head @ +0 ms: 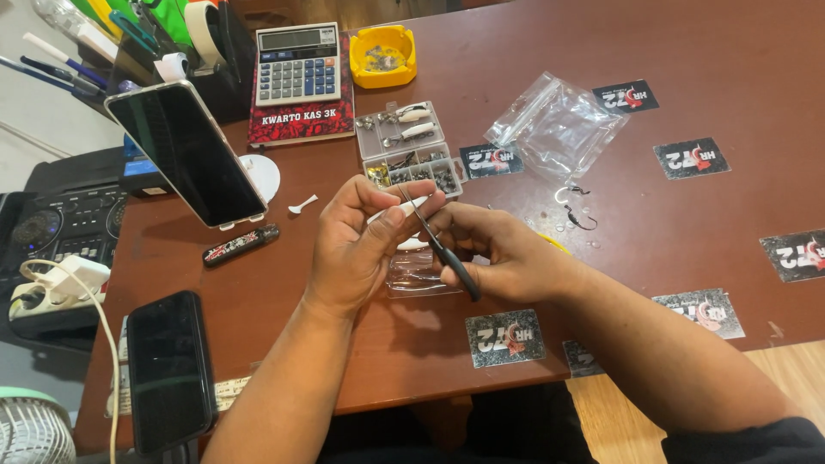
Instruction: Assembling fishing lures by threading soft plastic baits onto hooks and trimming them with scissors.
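My left hand [357, 245] pinches a small white lure-like piece [411, 205] between thumb and fingers above the brown table [653, 51]. My right hand [498, 253] grips slim black-handled pliers [447, 255], whose tip meets the white piece at my left fingertips. Under my hands lies a small clear plastic bag [417, 275]. Just beyond them sits a clear compartment box [408, 148] with small metal parts and two white pieces.
A crumpled clear bag [554, 125], loose hooks [574, 206], a yellow ashtray [383, 56], a calculator [298, 64] and several dark stickers lie about. A phone on a stand [185, 155], another phone [169, 369], a small white spoon-shaped piece [302, 204] and a dark stick-shaped object [241, 245] are at left.
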